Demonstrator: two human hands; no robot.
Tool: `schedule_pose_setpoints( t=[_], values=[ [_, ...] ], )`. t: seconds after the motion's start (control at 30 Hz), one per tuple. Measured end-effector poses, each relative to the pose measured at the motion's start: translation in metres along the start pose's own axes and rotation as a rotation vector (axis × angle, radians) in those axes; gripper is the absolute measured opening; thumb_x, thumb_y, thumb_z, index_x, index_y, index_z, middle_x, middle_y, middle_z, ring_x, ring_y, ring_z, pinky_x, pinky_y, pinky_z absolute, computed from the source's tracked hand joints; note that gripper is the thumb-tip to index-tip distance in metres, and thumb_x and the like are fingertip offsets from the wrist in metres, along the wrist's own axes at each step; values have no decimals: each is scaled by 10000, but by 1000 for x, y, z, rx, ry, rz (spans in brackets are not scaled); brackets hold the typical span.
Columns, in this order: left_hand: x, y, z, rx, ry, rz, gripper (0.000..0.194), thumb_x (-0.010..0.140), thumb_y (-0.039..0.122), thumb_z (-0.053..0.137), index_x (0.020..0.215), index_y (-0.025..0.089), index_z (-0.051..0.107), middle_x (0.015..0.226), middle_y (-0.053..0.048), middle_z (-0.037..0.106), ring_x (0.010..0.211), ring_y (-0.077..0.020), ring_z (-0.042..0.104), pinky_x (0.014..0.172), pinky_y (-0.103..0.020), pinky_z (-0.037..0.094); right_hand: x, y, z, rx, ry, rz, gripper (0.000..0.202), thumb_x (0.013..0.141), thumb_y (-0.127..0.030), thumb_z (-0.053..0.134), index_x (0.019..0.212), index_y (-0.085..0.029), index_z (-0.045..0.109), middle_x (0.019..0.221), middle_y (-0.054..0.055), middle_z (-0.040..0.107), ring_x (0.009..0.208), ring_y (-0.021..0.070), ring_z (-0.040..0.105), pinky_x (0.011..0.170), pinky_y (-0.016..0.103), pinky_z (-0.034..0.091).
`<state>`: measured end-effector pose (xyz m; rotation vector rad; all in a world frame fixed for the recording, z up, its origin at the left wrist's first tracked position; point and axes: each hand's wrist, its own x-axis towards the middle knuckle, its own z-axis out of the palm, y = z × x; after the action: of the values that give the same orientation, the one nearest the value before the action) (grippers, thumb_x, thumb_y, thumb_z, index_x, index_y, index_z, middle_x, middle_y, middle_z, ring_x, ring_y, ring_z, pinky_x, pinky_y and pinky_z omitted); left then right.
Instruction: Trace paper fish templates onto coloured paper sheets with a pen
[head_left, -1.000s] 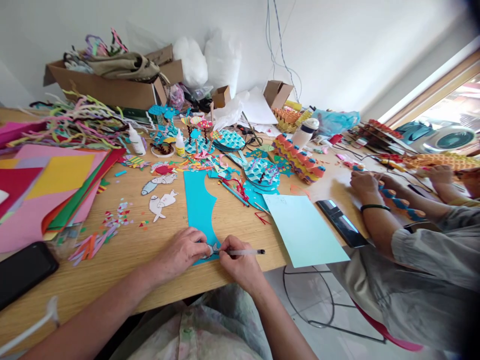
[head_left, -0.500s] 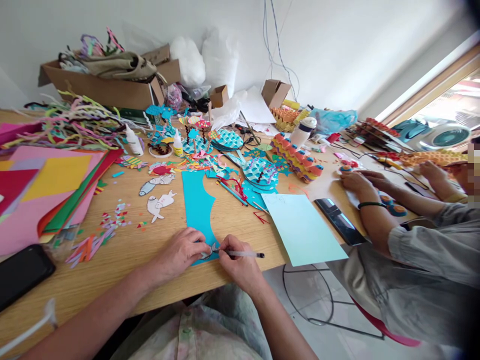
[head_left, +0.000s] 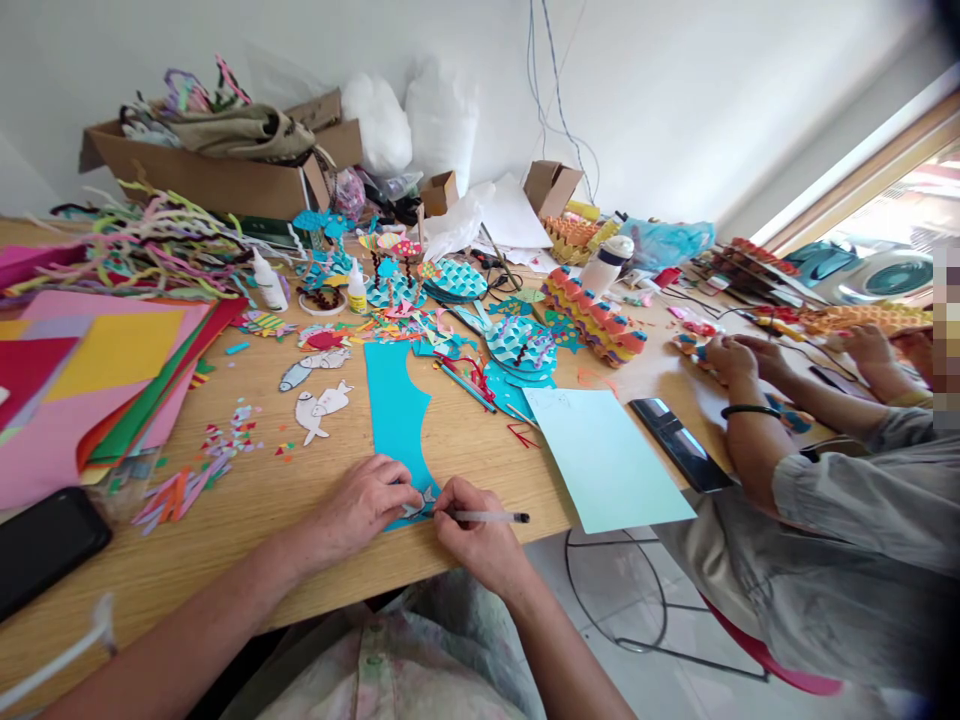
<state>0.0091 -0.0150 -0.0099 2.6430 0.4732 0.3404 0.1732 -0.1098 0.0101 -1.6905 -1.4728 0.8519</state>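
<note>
My left hand point(head_left: 366, 505) presses a small paper fish cutout point(head_left: 426, 499) down with bent fingers. The cutout lies on the near end of a blue craft sheet point(head_left: 393, 405) that has a curved, cut right edge. In my right hand point(head_left: 480, 528) a pen point(head_left: 496, 517) is pinched, its tip side toward the fish cutout and its dark end pointing right. The tip itself is mostly hidden by my fingers. Beyond my left hand lie other fish cutouts, a white pair point(head_left: 321, 408) and a grey-blue one point(head_left: 296, 374).
Coloured sheets point(head_left: 135, 350) and a black phone point(head_left: 49, 550) lie at left. A pale green sheet point(head_left: 611, 460) overhangs the table edge at right, beside a dark phone-like device point(head_left: 679, 442). Glue bottles point(head_left: 268, 282) stand farther back. A co-worker's hands point(head_left: 731, 365) work at right.
My right hand with the pen has shifted slightly left and down along the fish cutout. My left hand stays in place. The co-worker's hands have moved a little.
</note>
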Motion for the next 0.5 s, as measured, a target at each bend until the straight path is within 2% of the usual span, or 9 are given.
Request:
schedule_pose_setpoints(
  t=[0.5],
  values=[
    [0,0,1,2,16,1,167,888,228,476,917,245,639,864,-14,583,844,-170,478,739,-293,372,5,2,-1,-20,53,9,85,669,-164,438,595,-191,471,532,-40,485,508,98,428,491,196,291]
  ],
)
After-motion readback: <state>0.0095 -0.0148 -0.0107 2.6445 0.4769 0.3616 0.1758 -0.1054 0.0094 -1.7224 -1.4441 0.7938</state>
